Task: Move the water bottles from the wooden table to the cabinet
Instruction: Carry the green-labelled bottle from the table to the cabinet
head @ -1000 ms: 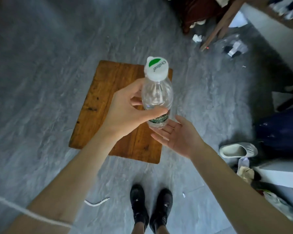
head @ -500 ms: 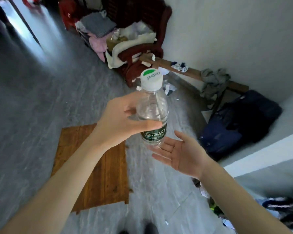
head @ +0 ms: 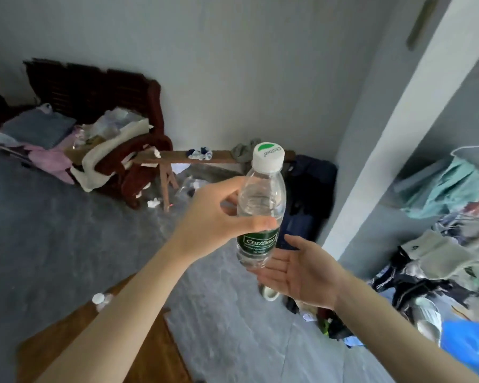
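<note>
My left hand (head: 216, 217) grips a clear water bottle (head: 260, 208) with a white cap and a green label, holding it upright in the air at mid-frame. Just below and to the right of the bottle's base, my right hand (head: 296, 269) is spread palm up, fingers apart, holding nothing. The wooden table (head: 89, 344) shows at the lower left, partly behind my left forearm. A second bottle (head: 101, 299) with a white cap stands at its far edge. The cabinet (head: 451, 217) opens at the right, its shelves stuffed with clothes.
A dark red chair (head: 116, 150) heaped with clothes stands against the far wall. Beside it are a wooden bench (head: 194, 157) and a dark blue bag (head: 304, 194). A white cabinet post (head: 393, 139) rises at the right. Shoes and litter lie on the grey floor.
The view has swung up and to the right, from the table and floor toward the wall and cabinet. The bottle stays in my left hand; my right hand stays open beneath it.
</note>
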Demonstrator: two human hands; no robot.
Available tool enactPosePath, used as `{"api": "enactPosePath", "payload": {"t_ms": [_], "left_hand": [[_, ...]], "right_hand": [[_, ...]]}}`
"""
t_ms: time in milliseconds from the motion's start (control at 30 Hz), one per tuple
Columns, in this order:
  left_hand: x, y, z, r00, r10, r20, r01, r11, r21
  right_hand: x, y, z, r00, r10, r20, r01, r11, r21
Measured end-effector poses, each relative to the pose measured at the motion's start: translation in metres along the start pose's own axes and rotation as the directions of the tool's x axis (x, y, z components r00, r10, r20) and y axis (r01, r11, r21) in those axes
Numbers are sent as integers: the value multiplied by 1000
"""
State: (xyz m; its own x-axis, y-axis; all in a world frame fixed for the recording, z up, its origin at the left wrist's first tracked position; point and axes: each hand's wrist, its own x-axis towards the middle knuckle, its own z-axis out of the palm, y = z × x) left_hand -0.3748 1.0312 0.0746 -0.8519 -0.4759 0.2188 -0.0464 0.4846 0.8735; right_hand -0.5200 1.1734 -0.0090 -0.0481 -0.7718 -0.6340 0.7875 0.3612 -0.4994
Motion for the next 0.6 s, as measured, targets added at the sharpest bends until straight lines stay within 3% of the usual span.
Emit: {"api": "enactPosePath", "payload": {"t_ms": [333, 600], "left_hand": [[39, 36, 31, 927, 199, 317, -155, 975, -158], [31, 102, 113, 782, 366, 504, -197, 913, -358]], "right_hand": [[-69, 38, -6, 948, -235, -213, 290, 914, 284], [-170, 92, -33, 796, -399, -455, 583, 705, 403]]}}
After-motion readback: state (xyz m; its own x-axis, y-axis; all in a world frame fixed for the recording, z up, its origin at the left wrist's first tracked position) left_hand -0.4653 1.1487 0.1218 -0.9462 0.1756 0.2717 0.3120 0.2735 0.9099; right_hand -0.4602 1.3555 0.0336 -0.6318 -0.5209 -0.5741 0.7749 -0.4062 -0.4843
